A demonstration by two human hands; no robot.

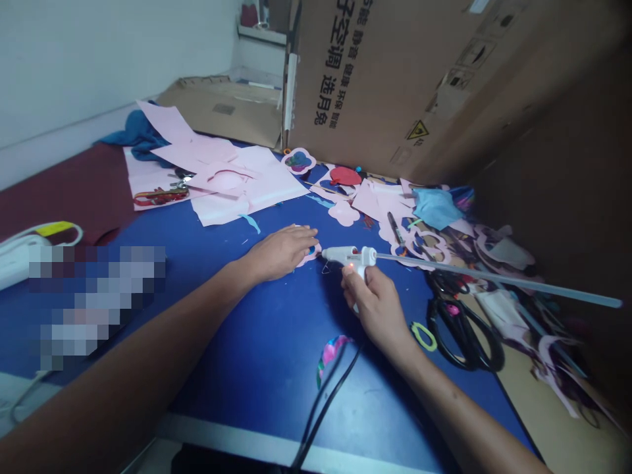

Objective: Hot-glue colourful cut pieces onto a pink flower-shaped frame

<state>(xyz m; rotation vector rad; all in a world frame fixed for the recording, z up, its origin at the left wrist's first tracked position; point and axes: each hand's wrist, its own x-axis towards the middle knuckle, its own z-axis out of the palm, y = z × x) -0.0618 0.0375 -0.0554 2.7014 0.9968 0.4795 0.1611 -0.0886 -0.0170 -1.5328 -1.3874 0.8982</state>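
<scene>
My right hand point(374, 301) is wrapped around the handle of a white hot glue gun point(343, 255), which has a small light glowing orange. A long clear glue stick point(494, 277) juts from its back end toward the right. The nozzle points left, close to a small pink paper cutout point(310, 255) with a bit of blue in it. Lying over that cutout, my left hand point(281, 251) has its fingers stretched out flat and hides most of it. Below the glue gun, a black cord point(326, 408) runs down past the front edge.
Pink paper sheets point(257, 184) lie at the back left of the blue table point(257, 329). A big cardboard box point(385, 85) stands behind. On the right are paper scraps point(429, 247), a coiled black cable point(464, 336) and a yellow-green ring point(423, 336). A shiny multicoloured scrap point(332, 355) lies in front.
</scene>
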